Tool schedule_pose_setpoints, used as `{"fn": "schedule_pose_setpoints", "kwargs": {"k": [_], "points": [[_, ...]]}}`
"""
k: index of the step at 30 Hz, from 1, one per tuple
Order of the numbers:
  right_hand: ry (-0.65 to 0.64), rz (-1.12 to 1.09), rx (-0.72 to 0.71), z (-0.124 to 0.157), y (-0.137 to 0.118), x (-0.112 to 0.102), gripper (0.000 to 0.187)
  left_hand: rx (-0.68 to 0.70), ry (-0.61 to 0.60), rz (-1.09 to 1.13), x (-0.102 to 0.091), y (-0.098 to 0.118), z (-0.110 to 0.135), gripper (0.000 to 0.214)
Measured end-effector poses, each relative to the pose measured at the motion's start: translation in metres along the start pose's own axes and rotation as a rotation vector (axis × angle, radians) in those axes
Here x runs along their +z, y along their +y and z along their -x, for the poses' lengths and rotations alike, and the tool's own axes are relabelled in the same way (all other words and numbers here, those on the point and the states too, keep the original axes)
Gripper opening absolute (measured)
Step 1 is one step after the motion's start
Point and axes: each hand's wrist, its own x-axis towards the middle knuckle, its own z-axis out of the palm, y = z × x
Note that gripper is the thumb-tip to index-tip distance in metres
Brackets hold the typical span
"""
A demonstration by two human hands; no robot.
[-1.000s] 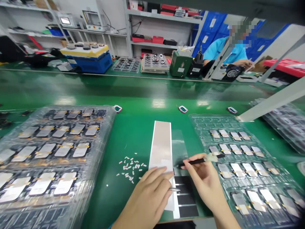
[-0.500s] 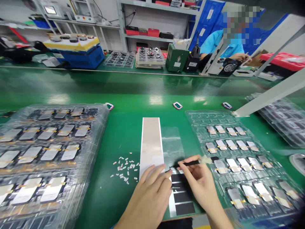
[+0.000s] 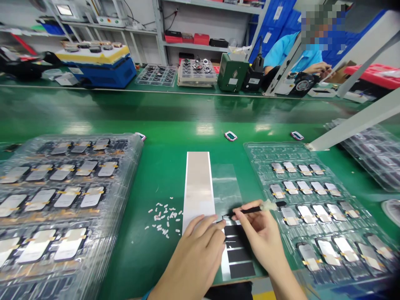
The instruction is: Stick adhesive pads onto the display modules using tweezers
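Right hand [image 3: 261, 235] pinched a slim black pick [image 3: 250, 211] between thumb and fingers, a white tuft on its shaft and its tip just above the top of a row of black film strips [image 3: 239, 250]. Left hand [image 3: 200, 243] lay fingers-together across the lower end of a long pale film strip [image 3: 198, 187], right beside the black strips; whether it gripped anything, I cannot tell. A clear film sheet [image 3: 226, 187] lay along the strip's right edge, and small white bits [image 3: 164, 216] were scattered to its left on the green desk [image 3: 162, 175]. A clear blister tray [image 3: 259, 152] of taped display modules [image 3: 328, 252] sat to the right, and a stack of similar trays [image 3: 137, 143] sat to the left. Farther off, a co-worker's blue sleeve [image 3: 281, 56] showed.
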Motion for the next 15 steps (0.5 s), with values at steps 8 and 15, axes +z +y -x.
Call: {"fn": "schedule_pose_setpoints", "kwargs": {"k": [8,15], "points": [[0.077,-0.161,0.023,0.001,-0.012,-0.008,0.025,-0.065,0.126,0.116,-0.003,0.001,-0.001,0.015],[0.043,-0.402,0.033,0.03,-0.029,0.025,0.015,-0.273,0.381,0.148,-0.003,-0.003,0.002,0.016]]}}
